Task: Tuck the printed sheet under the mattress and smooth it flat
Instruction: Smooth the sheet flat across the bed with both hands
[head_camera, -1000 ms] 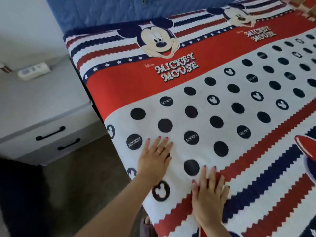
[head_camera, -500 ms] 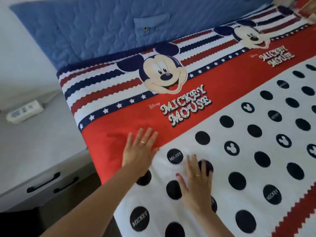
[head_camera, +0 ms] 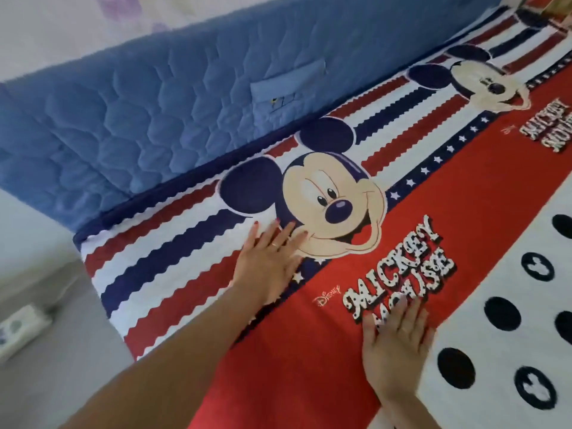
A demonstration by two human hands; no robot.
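Observation:
The printed sheet covers the mattress, with a cartoon mouse face, red, white and navy stripes, a red band and black dots. It lies flat and taut across the top. My left hand rests palm down, fingers spread, on the stripes just left of the mouse's chin. My right hand lies flat with fingers apart on the red band, over the lower lettering. Neither hand holds anything. The sheet's left edge drops over the mattress side.
A blue quilted headboard runs along the head of the bed. A grey nightstand top stands to the left with a white remote on it. A pale wall rises behind.
Both hands have slid up the bed, from the dotted area across the red band; the left now reaches the stripes by the mouse face, the right the lettering. The view moved closer to the headboard.

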